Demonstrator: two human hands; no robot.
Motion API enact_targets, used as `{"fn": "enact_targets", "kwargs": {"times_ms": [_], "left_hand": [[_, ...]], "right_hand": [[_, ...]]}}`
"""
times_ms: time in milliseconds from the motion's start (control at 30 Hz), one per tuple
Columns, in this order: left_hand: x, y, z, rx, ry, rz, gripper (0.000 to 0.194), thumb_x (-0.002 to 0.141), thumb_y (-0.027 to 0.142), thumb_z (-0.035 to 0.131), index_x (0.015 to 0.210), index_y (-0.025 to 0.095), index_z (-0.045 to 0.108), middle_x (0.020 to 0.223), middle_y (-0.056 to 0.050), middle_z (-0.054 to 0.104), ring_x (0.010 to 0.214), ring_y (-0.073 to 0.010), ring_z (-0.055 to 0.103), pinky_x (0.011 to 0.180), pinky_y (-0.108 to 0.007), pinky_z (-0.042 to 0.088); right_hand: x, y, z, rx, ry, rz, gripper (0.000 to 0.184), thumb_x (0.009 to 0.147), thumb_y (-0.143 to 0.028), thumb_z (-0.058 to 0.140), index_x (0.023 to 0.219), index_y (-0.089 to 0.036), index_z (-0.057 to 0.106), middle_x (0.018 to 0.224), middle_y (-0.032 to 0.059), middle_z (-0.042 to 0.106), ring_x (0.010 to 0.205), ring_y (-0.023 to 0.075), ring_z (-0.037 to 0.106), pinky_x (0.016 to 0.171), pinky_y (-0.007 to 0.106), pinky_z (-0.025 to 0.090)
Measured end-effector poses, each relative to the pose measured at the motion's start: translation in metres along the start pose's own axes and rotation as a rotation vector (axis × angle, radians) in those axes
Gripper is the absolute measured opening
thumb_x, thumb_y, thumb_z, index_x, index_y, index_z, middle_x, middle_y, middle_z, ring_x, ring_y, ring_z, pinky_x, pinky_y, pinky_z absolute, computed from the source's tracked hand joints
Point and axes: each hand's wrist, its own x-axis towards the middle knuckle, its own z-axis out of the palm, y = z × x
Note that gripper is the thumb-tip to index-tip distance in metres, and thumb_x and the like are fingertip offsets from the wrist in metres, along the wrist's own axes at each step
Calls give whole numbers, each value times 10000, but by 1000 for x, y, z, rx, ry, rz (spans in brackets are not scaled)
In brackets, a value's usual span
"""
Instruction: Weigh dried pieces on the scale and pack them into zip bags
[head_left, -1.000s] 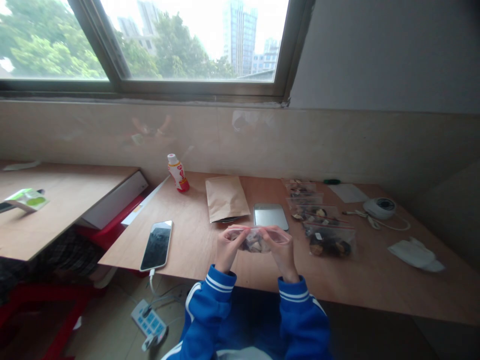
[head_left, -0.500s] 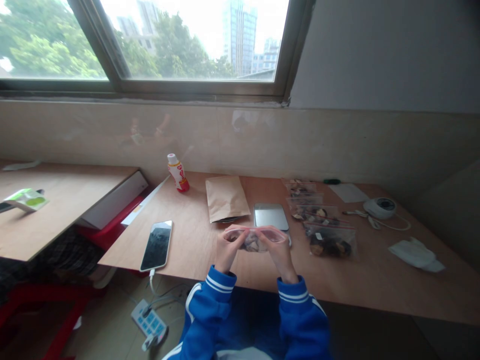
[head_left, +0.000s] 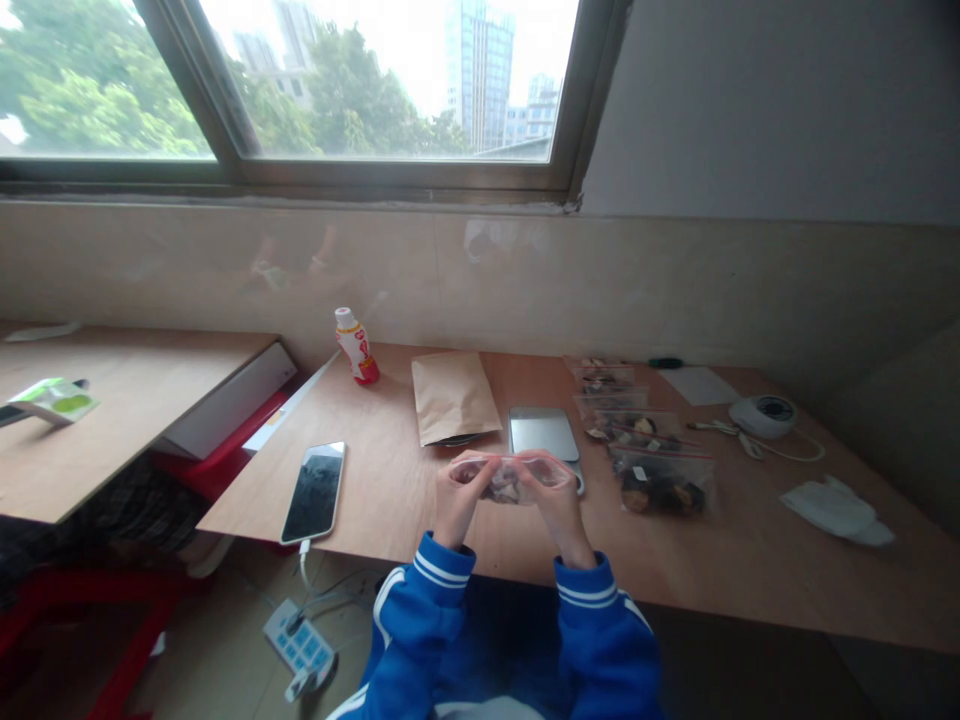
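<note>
A small clear zip bag [head_left: 507,490] with a reddish top edge is held up between both hands, and dark and pale pieces show inside it. My left hand [head_left: 460,492] pinches the bag's top edge on the left. On the other side my right hand [head_left: 553,496] grips the same edge, with the thumbs close together at the middle. Just beyond the hands lies a silver kitchen scale [head_left: 543,434], its near end partly covered by my right hand. A brown paper pouch [head_left: 455,398] lies flat to the left of the scale.
Several filled zip bags [head_left: 663,486] lie in a row right of the scale. Farther right are a white round device [head_left: 761,414] with a cable and a crumpled white tissue [head_left: 836,510]. To the left are a phone [head_left: 313,492] on a charging cable and a red-and-white bottle [head_left: 357,346].
</note>
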Motion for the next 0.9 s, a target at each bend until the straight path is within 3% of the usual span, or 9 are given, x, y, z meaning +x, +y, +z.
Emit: {"fn": "enact_targets", "kwargs": {"times_ms": [100, 200, 467, 567, 700, 833, 900], "left_hand": [[0, -3, 1, 0, -16, 49, 223, 739, 364, 708, 783, 146, 701, 747, -33, 670, 660, -149, 628, 559, -231, 504], [-2, -7, 5, 7, 50, 90, 196, 745, 347, 706, 767, 153, 694, 737, -23, 660, 677, -138, 625, 576, -214, 488], [-7, -11, 23, -57, 92, -7, 238, 721, 377, 718, 701, 145, 670, 633, -4, 627, 594, -130, 586, 541, -220, 453], [-6, -15, 32, -62, 108, -8, 282, 747, 408, 685, 666, 138, 675, 635, -9, 617, 606, -129, 578, 559, -223, 445], [-3, -28, 42, -67, 74, -94, 397, 797, 490, 600, 644, 132, 680, 612, -25, 623, 582, -130, 570, 553, -229, 434], [-3, -36, 46, -28, -119, -176, 452, 821, 546, 533, 816, 129, 706, 648, -47, 661, 549, -126, 572, 501, -218, 389], [-2, -36, 43, -31, -123, -190, 481, 837, 569, 487, 840, 133, 690, 648, -52, 665, 543, -123, 575, 496, -211, 373]], "right_hand": [[0, 1, 1, 11, -29, 1, 197, 712, -340, 743, 831, -185, 723, 803, 50, 727, 741, 197, 672, 697, 316, 540], [-3, 0, 5, -5, 28, -24, 175, 706, -346, 749, 730, -174, 724, 743, 55, 716, 696, 190, 657, 669, 304, 524], [-4, 8, -6, -31, 132, 14, 248, 723, -404, 722, 649, -170, 688, 587, 25, 671, 546, 161, 601, 523, 257, 479], [-2, 10, -17, -37, 68, 44, 250, 708, -416, 734, 678, -170, 702, 628, 36, 694, 580, 174, 631, 548, 266, 503], [-3, 9, -49, -13, 48, 151, 296, 639, -427, 787, 739, -168, 684, 657, 52, 712, 613, 202, 672, 563, 284, 538], [-4, 3, -111, -80, 256, 179, 368, 592, -467, 801, 735, -163, 650, 585, 43, 680, 502, 176, 632, 450, 252, 503], [-2, -1, -153, -135, 403, 192, 429, 539, -490, 815, 760, -162, 649, 601, 44, 680, 489, 173, 624, 446, 258, 507]]}}
